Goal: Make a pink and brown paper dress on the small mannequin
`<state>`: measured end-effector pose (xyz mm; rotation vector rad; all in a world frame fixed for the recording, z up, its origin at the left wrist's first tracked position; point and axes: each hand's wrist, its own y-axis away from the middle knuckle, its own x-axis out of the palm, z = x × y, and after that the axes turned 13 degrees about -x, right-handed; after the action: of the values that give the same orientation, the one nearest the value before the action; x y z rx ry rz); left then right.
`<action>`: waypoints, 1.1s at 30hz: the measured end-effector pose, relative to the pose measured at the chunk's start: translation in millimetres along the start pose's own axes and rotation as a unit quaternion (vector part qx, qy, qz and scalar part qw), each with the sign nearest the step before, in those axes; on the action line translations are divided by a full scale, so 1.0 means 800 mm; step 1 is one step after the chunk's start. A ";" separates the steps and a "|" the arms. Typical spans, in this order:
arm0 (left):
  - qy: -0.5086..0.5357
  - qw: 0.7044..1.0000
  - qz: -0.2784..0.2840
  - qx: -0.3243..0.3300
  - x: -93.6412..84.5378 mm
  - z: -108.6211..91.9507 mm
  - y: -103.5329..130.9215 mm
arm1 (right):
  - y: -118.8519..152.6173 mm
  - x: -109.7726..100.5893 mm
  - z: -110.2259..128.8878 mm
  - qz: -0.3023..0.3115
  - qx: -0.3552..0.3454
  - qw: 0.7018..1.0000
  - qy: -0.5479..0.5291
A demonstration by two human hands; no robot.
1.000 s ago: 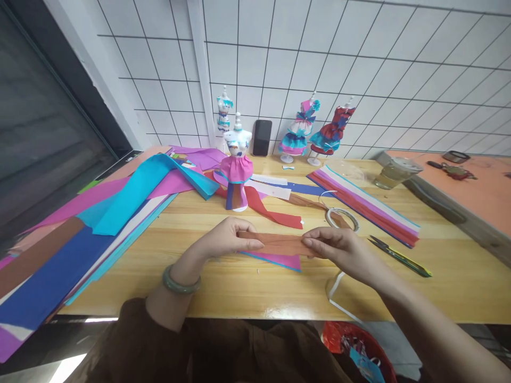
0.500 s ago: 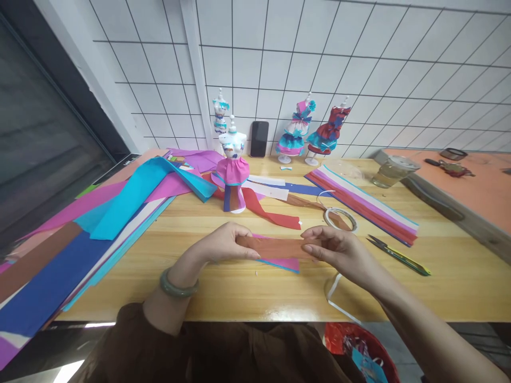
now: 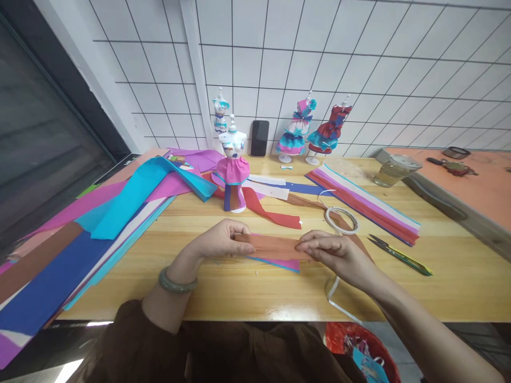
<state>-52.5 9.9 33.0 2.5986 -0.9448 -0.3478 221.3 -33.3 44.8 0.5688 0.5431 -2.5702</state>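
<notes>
A brown strip of crepe paper (image 3: 275,248) is stretched flat between my two hands, low over the table. My left hand (image 3: 223,239) pinches its left end between thumb and fingers. At the other end, my right hand (image 3: 333,255) grips it the same way, and the strip runs on behind that hand to the right. Beneath the brown strip lies a pink piece with a blue edge (image 3: 289,265), partly covered. Just beyond my right hand sits a roll of white tape (image 3: 342,220). Yellow-handled thread snips (image 3: 399,255) lie to its right.
A small dress form with a pink skirt (image 3: 233,169) stands ahead, with several more dressed forms and a phone (image 3: 260,138) against the wall. Long coloured strips (image 3: 120,207) cover the left side. A glass cup (image 3: 395,171) stands at the back right; a red bin (image 3: 361,346) is below.
My right hand has slid a little left along the brown strip, and more of the strip shows behind it. My left hand has shifted slightly left and up.
</notes>
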 end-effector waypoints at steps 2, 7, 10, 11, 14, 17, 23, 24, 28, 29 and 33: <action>0.010 1.000 -0.005 0.000 0.000 0.000 0.001 | 0.001 0.001 0.001 0.007 0.001 1.000 -0.003; 0.027 1.000 -0.008 -0.014 -0.001 -0.001 0.002 | 0.004 0.004 0.000 -0.003 -0.002 1.000 0.014; 0.000 1.000 -0.003 -0.028 -0.001 0.000 0.002 | 0.005 0.004 -0.001 -0.013 0.003 1.000 0.015; -0.015 0.999 0.000 -0.033 -0.001 0.000 0.001 | 0.005 0.003 -0.002 -0.014 0.005 1.000 0.013; -0.052 0.998 0.006 -0.046 0.000 0.001 0.000 | 0.007 -0.001 -0.004 -0.006 0.007 1.000 0.009; -0.060 0.997 -0.004 -0.041 0.000 0.003 -0.001 | 0.010 -0.005 -0.005 0.008 0.029 0.999 -0.024; -0.063 0.997 0.027 -0.021 -0.003 0.003 -0.002 | 0.013 -0.007 0.005 0.004 0.058 0.992 -0.108; -0.070 0.997 0.037 -0.005 -0.003 0.002 -0.002 | 0.012 -0.007 0.009 0.008 0.054 0.993 -0.105; -0.090 0.990 0.103 0.024 0.001 -0.002 -0.001 | 0.002 -0.005 0.028 0.065 0.028 0.995 -0.074; -0.087 0.989 0.122 0.018 0.003 -0.003 0.000 | -0.002 -0.004 0.032 0.081 0.022 0.994 -0.064; -0.094 0.986 0.136 0.001 0.008 -0.003 0.001 | -0.014 0.006 0.042 0.121 0.000 0.992 -0.027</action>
<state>-47.3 5.8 34.5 2.4260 -1.3452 -0.5233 201.4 -41.0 73.6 0.5282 0.4274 -2.3489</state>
